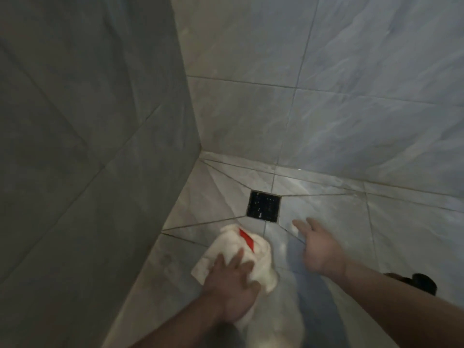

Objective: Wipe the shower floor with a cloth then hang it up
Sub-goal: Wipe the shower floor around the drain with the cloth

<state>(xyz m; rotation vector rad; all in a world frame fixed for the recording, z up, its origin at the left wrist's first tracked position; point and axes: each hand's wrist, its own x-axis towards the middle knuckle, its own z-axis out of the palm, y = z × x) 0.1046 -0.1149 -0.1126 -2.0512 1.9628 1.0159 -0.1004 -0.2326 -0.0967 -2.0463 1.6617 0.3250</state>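
Note:
A white cloth (253, 249) with a red stripe lies bunched on the grey tiled shower floor (326, 212), just in front of the drain. My left hand (231, 285) presses flat on the cloth's near part, fingers spread over it. My right hand (319, 247) hovers to the right of the cloth with its fingers apart and nothing in it, its shadow on the tiles beneath.
A square black drain (263, 206) sits in the floor close to the back wall. Grey tiled walls (100, 121) close in on the left and at the back, meeting in a corner. A dark object (414, 282) lies at the right behind my forearm.

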